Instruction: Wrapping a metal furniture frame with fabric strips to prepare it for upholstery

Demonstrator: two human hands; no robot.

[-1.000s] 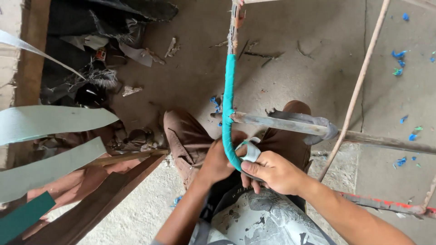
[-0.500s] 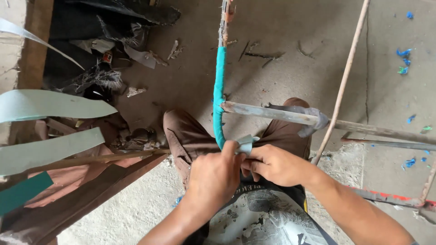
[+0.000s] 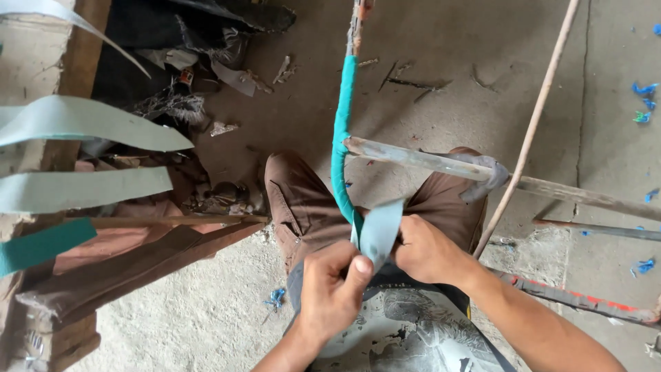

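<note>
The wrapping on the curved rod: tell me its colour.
Teal wrapping, seen in the head view.

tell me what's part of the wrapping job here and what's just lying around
In use: left hand, right hand, pale strip, teal-wrapped rod.

Lying about: blue scraps, dark rubbish pile, thin cane, hanging strips.

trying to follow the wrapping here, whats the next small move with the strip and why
Probably pull the strip taut and pass it around the rod once more. The teal wrap ends at the hands; the left hand pinches the loose strip end and the right hand steadies the rod.
</note>
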